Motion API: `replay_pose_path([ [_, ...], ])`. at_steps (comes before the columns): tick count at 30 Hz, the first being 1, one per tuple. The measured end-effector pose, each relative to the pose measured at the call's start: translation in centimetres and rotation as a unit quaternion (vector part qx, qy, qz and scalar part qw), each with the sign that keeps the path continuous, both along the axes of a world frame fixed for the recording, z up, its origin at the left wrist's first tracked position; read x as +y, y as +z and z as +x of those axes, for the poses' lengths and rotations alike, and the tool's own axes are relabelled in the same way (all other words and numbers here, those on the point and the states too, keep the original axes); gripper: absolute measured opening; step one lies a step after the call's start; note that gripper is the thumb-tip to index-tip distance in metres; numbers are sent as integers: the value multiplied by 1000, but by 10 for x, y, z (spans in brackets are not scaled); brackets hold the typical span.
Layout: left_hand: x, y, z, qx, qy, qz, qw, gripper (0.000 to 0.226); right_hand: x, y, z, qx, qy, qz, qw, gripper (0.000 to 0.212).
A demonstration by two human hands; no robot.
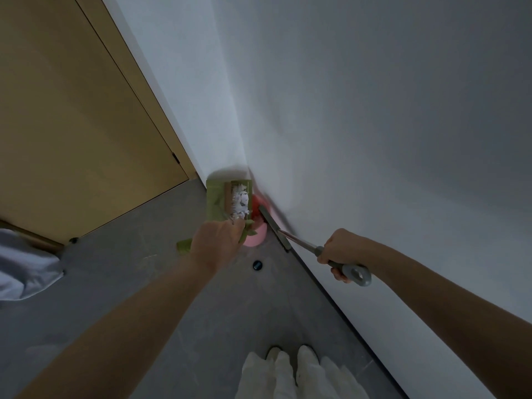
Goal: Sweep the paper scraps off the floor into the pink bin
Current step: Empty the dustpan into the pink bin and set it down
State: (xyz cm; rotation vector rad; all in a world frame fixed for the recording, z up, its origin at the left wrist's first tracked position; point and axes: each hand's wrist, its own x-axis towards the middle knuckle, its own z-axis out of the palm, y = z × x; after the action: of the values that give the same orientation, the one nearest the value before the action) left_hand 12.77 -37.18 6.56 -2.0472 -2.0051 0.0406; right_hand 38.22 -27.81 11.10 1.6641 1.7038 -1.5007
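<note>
The left hand point(214, 243) grips a green dustpan point(223, 201) with paper scraps point(240, 203) over the pink bin point(257, 236); the right hand point(341, 251) clasps a grey broom handle point(349, 271).

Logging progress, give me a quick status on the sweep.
Left hand holds green dustpan, paper scraps aboard, tipped over pink bin. Right hand grips grey broom. Nothing blocking the bin.
</note>
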Motion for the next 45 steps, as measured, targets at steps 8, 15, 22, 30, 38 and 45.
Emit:
replay_pose_path([
  [8,-9,-1,1,46,-14,-48,998,37,-5,-1,-5,18,-26,-7,999,10],
  [15,-18,3,-1,36,-24,-67,997,29,-10,-5,-12,13,-16,1,1000,7],
  [22,-29,-14,11,41,-30,-120,991,38,-10,-6,-16,10,-13,-2,1000,8],
  [30,-27,-15,18,-4,-47,-160,986,16,-12,-6,-21,22,-41,-16,999,6],
  [38,-32,-29,9,-133,76,-348,925,27,-14,-6,-23,13,-28,-6,1000,5],
  [45,-30,-18,10,-38,62,-304,950,25,-13,-7,-22,-1,-14,1,1000,7],
])
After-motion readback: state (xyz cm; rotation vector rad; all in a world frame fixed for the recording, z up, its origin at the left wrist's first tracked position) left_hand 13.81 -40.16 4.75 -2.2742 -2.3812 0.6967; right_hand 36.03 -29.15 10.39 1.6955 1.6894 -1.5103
